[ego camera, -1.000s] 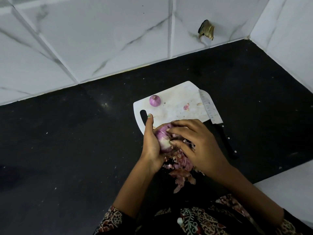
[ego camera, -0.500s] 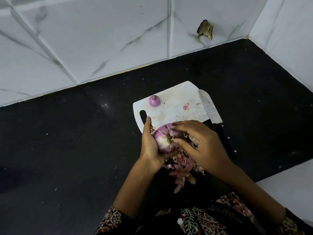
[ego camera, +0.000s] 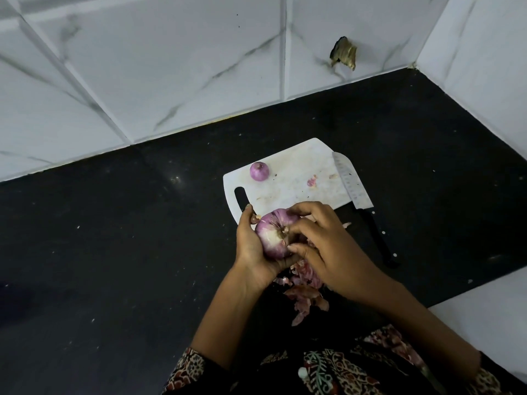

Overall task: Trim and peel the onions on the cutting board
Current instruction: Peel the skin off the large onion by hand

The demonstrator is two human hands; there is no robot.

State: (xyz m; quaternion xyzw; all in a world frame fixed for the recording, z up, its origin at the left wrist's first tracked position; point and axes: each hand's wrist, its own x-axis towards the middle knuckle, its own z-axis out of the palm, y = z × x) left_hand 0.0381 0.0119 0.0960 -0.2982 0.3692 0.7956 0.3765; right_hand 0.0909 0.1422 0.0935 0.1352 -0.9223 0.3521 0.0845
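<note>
The large onion (ego camera: 272, 238) sits in the air just over the near edge of the cutting board (ego camera: 293, 181), at about 6 o'clock from the board's centre. The left hand (ego camera: 252, 246) cups it from the 9 o'clock side, fingers curled under and thumb up along its flank. The right hand (ego camera: 322, 246) comes in from 3 o'clock, its fingers (ego camera: 293, 228) bent and pinching at the dry tuft where the skin gathers.

A judgement on handling: the onion looks firm and fairly heavy for its size, and where the pale flesh is bared it will be slick, so the cupped palm is the sound hold. The skin is thin and brittle and will tear in scraps; the best purchase is a loose edge at the tuft.

A small onion (ego camera: 259, 171) rests on the board at 10 o'clock, apart from the hands. The knife (ego camera: 352, 181) lies along the board's 3 o'clock edge, its dark handle hard to separate from the black surface (ego camera: 114, 252). Peelings (ego camera: 305, 292) lie heaped at 6 o'clock, partly under the right wrist. The onion's far side and the left fingertips are hidden.
</note>
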